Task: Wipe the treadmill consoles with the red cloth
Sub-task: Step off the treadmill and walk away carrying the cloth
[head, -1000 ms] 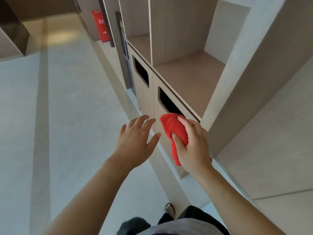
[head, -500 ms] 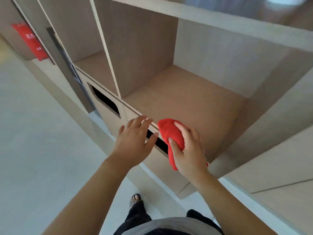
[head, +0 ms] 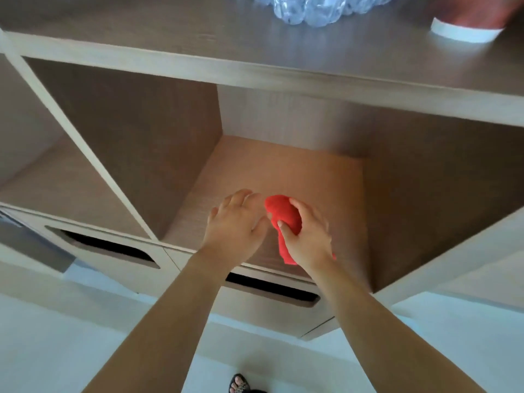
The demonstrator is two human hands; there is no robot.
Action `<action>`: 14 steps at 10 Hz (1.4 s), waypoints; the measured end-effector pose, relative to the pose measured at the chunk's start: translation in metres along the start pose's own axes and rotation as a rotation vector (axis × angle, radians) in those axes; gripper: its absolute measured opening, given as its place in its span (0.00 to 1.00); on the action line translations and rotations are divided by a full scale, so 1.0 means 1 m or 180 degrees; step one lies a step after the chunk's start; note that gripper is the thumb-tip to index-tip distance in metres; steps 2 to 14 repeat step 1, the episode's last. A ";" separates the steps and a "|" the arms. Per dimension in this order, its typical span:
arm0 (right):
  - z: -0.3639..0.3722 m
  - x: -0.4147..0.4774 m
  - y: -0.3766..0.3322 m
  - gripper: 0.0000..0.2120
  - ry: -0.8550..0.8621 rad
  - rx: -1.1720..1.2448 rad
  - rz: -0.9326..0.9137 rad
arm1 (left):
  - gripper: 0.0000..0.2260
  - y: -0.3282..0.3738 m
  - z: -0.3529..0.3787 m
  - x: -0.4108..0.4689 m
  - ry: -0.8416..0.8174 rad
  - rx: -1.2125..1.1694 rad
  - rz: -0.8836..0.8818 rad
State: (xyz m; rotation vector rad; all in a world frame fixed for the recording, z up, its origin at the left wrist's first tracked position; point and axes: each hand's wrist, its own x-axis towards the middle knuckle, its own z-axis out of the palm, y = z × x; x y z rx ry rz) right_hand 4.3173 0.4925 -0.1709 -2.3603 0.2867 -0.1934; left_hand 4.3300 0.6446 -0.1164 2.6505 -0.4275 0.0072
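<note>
My right hand (head: 307,236) grips a bunched red cloth (head: 283,219), with part of the cloth hanging below the palm. It is held just above the floor of an open wooden shelf compartment (head: 283,171). Just left of the cloth, my left hand (head: 236,222) hovers palm down with fingers spread, holding nothing. No treadmill console is in view.
A wooden shelf unit fills the view, with a divider (head: 85,154) and a second open compartment (head: 56,188) to the left. Below are drawer fronts with dark handle slots (head: 110,246). On the top surface (head: 198,26) lie clear crumpled plastic (head: 312,9) and a red-and-white object (head: 467,24).
The view has turned from the floor and cabinet side to face the shelf straight on. Both hands now sit over the open compartment rather than in front of the drawers.
</note>
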 end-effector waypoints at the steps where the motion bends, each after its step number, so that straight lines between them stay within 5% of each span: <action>1: 0.008 0.000 0.013 0.25 -0.0265 -0.0346 0.0257 | 0.16 -0.005 0.005 0.007 -0.0052 0.0079 0.0194; 14: 0.008 0.000 0.013 0.25 -0.0265 -0.0346 0.0257 | 0.16 -0.005 0.005 0.007 -0.0052 0.0079 0.0194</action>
